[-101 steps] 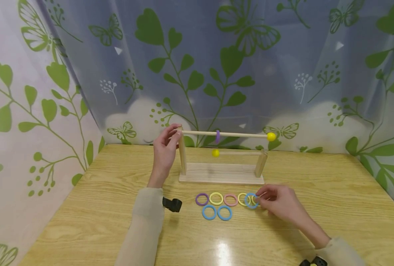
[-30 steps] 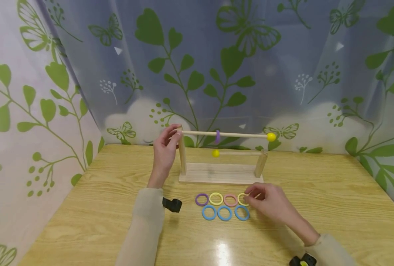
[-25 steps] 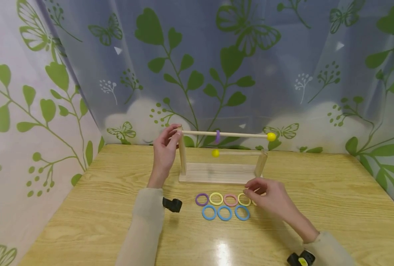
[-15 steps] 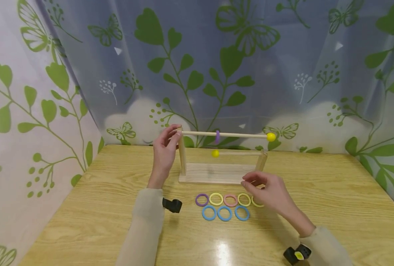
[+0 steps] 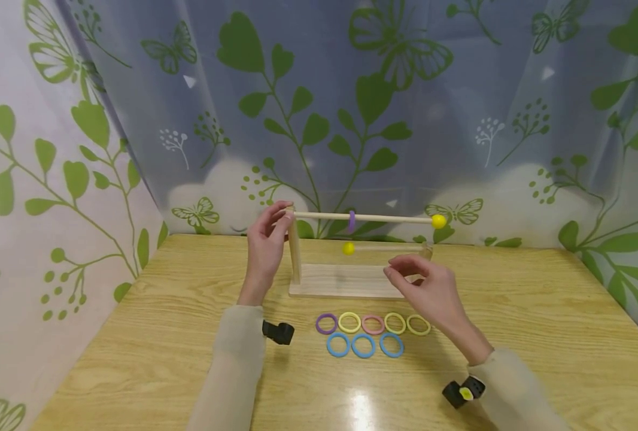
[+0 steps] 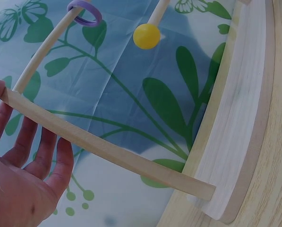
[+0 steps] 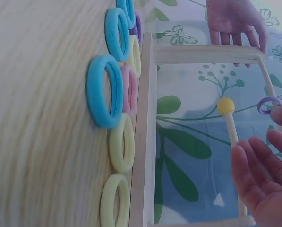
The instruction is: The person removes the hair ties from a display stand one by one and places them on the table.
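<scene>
My left hand [image 5: 265, 242] grips the top of the left post of a wooden stand [image 5: 346, 280]; thumb and fingers lie on either side of the post [image 6: 107, 149]. A purple hair tie [image 5: 352, 222] hangs midway along the upper rod, which ends in a yellow ball [image 5: 438, 222]. Raised in front of the stand's right end, my right hand [image 5: 432, 290] has loosely bent fingers and nothing visible in them. Below it on the table lie hair ties: blue ones [image 5: 391, 345] in the front row, and purple [image 5: 327, 324], pink [image 5: 373, 324] and yellow ones [image 5: 418, 325] behind.
A shorter lower rod reaches left from the right post, tipped with another yellow ball [image 5: 348, 248]. The wooden table [image 5: 152, 335] runs back to a patterned curtain [image 5: 319, 120]. My right hand partly hides the right post.
My right hand has set a blue hair tie down at the right of the front row, let go, and risen toward the stand. My left hand has stayed on the post.
</scene>
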Demonstrator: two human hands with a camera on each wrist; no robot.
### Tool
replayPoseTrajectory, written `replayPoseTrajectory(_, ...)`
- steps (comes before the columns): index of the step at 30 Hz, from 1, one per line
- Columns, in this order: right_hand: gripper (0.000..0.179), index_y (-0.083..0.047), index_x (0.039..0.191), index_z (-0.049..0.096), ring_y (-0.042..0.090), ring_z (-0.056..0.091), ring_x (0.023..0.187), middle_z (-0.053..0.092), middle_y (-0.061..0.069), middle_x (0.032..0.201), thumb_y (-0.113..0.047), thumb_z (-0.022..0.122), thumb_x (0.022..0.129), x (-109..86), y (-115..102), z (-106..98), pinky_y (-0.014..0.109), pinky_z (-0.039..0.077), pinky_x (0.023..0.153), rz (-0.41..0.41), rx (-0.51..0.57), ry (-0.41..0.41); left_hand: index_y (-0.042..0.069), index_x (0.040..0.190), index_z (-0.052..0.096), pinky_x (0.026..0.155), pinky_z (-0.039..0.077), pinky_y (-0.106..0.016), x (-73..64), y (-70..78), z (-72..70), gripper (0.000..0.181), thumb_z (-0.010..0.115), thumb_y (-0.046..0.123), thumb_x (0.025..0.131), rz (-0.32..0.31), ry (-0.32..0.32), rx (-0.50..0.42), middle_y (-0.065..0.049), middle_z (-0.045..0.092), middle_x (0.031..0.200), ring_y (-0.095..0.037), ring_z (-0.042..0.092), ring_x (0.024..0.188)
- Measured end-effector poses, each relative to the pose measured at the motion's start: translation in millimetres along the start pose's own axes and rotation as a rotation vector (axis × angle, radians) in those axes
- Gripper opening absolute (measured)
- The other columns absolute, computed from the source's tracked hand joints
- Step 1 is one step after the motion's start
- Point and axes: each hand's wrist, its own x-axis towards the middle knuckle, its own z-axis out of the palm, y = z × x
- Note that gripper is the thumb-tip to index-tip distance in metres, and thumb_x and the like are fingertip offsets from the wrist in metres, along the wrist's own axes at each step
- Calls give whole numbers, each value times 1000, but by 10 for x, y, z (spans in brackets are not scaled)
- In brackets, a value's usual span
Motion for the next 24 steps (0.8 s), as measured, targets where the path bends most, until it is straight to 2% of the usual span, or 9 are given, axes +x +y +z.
replayPoseTrajectory(4,16,-13,104,77,-4,66,80,78,2,92,-21,79,91,54,-39,65,18,56,61,-20,17,48,9,131,67,84,58,-25,2,-3,0,29,59,17,104,-2,0,-1,-14,68,123,-15,66,102)
replayPoseTrajectory(10,15,-12,101,77,-4,66,79,78,3,91,-21,80,90,166,-90,167,15,55,61,-26,36,98,8,131,66,84,58,-24,9,-8,-3,29,59,17,104,7,-4,-11,-16,68,125,-36,65,112)
replayPoseTrajectory(13,15,-10,100,78,-2,66,77,78,5,89,-20,80,89,214,-108,223,15,55,61,-25,54,121,7,130,66,83,58,-24,15,-4,-3,29,60,18,104,8,-7,-8,-17,68,125,-40,64,113)
replayPoseTrajectory(20,16,-9,100,78,13,71,78,78,6,88,-19,81,88,312,-182,357,15,55,61,-66,84,129,7,130,66,83,58,-25,18,0,-8,29,60,18,104,2,-1,-3,-20,67,127,-15,68,101)
replayPoseTrajectory(24,15,-7,99,77,20,72,77,78,7,87,-17,81,88,356,-226,415,13,54,60,-98,89,146,8,131,66,84,58,-25,17,12,-5,29,60,18,104,-5,-6,4,-18,67,126,-19,68,104)
